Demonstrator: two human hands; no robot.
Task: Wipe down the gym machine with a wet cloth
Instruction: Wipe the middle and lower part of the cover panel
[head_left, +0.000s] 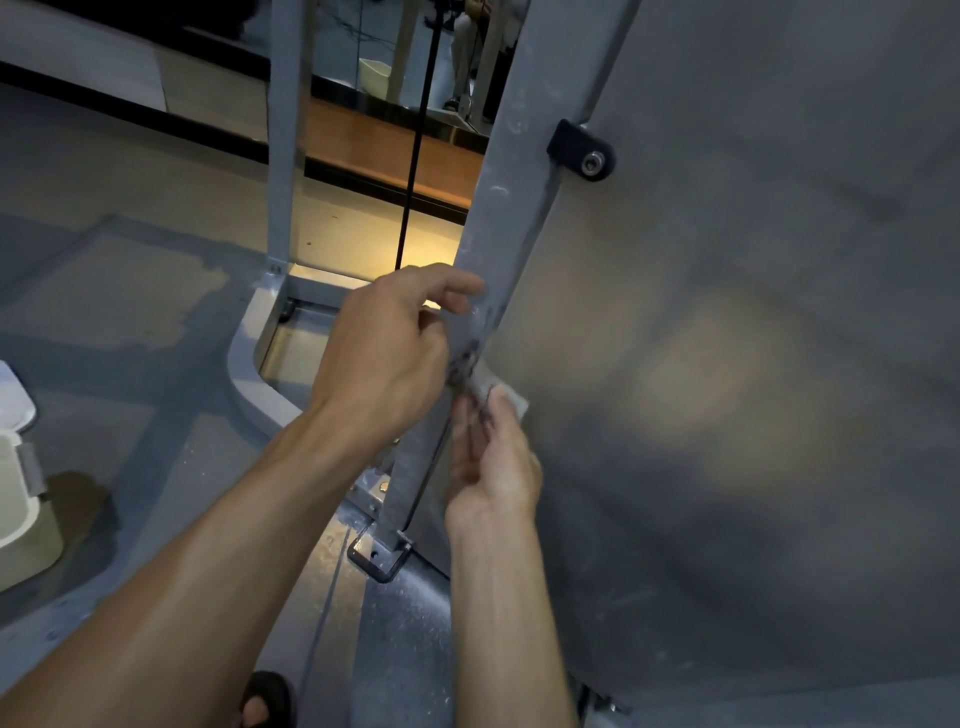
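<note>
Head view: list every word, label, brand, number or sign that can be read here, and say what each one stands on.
None can be read.
Gym machine's grey upright and grey panel: bare paint, no lettering visible.
Black bracket with bolt: no marking visible.
White bucket at the left edge: no label visible.
Cloth by the right hand: plain, nothing printed that shows.

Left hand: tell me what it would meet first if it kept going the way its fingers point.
The left hand points right, toward the grey upright post of the machine. Its fingertips already look at or nearly on the post's edge, so that post comes first; depth is hard to judge from this single view.
</note>
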